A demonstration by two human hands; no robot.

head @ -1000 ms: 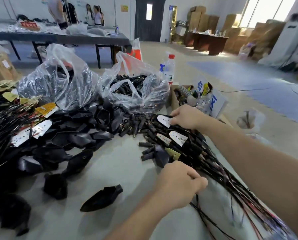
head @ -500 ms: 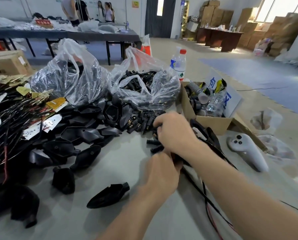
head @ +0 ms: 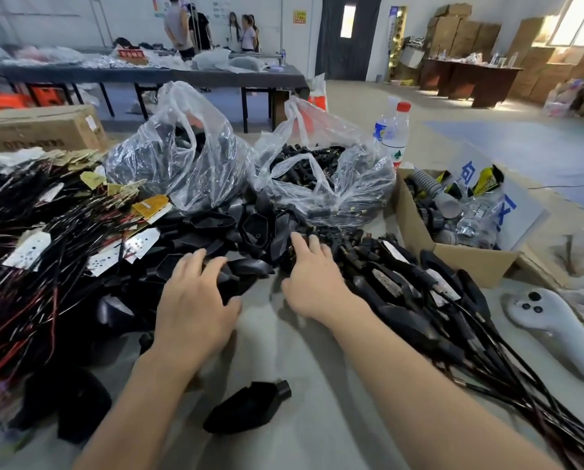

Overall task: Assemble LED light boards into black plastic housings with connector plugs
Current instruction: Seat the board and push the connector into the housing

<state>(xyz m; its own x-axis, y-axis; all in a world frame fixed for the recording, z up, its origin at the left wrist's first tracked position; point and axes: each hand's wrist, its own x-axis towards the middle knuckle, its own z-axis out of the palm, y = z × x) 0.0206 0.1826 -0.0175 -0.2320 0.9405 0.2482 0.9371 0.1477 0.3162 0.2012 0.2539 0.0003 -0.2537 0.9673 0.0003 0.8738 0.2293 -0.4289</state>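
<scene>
Black and red wire bundles (head: 29, 300) carrying white LED light boards (head: 31, 249) cover the left part of the grey table (head: 317, 435), with a brown cardboard carton (head: 39, 127) behind them. To their right stands a clear plastic bag of black parts (head: 182, 157), and a loose pile of black plastic housings (head: 216, 228) spreads in front of it toward the table centre. The left hand (head: 195, 310) lies palm down at the near edge of this pile, its fingers and thumb closing round one pointed black housing (head: 239, 276). A separate black housing with a short tubular neck (head: 249, 407) lies alone on the bare table, nearer the person and between the two forearms. The right hand (head: 312, 276) is flat with straight fingers, the fingertips touching loose black connector plugs (head: 351, 245). Behind these plugs sits a second clear plastic bag of connector plugs (head: 324, 178). Right of the right hand, a row of housings fitted with boards and black cables (head: 419, 300) fans out toward the near right corner. Two clear plastic bottles (head: 397, 137) stand behind, beside an open brown cardboard box of mixed items (head: 453, 256). A white handheld controller with dark buttons (head: 555, 334) lies at the far right, apart from the cables.
</scene>
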